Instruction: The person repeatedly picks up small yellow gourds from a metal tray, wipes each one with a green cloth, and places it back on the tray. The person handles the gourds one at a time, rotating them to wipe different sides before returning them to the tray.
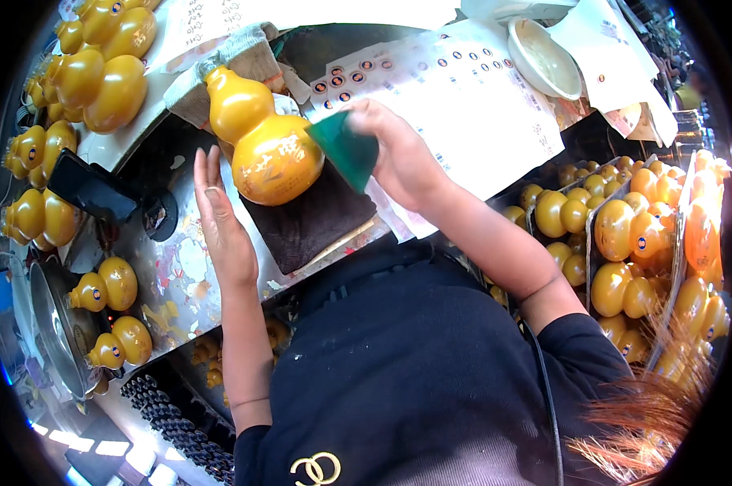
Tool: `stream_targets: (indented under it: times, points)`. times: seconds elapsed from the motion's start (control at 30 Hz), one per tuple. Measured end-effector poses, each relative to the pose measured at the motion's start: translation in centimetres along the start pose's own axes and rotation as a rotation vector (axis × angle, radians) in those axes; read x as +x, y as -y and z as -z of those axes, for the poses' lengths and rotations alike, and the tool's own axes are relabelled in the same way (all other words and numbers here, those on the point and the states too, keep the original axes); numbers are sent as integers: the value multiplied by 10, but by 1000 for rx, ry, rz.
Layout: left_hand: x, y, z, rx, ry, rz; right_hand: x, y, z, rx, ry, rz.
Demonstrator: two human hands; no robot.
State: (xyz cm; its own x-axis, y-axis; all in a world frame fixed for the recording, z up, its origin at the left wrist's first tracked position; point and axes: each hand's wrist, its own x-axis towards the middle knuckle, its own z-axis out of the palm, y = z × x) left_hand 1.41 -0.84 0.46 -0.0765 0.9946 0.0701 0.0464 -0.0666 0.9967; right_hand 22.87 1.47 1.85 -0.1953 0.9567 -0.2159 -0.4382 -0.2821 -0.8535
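A glossy yellow gourd-shaped bottle [278, 162] with pale lettering on its rounder bulb lies tilted, its narrow end away from me. It rests over a dark cloth pad [309, 223] and against a folded grey cloth [248, 53]. My right hand [398, 158] pinches a green, flat, roughly triangular scraper [345, 150], whose edge meets the side of the bulb or is very close to it. Left of the bottle, my left hand [226, 231] stands upright with straight fingers, holding nothing. Whether it touches the bottle I cannot tell.
Paper sheets with small round stickers [431, 89] spread beyond the bottle, near a white bowl [544, 58]. A phone on a stand [94, 188] is at the left. Several gourd bottles [115, 93] line the left side; divided crates of more [617, 231] stand at the right.
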Motion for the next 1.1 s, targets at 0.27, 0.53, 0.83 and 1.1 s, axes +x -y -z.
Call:
stream_targets:
  times: [0.27,0.53,0.83,1.1]
  points:
    - [-2,-15,-19,-267,78,130,-8,7,-26,-794,-17,405]
    - [7,-10,-9,-502,70,346,2,6,-6,-749,-99,327]
    - [8,-9,-9,-588,69,310,-2,23,-29,-935,13,540]
    - [45,-7,18,-440,245,423,-4,16,-30,-960,-222,816]
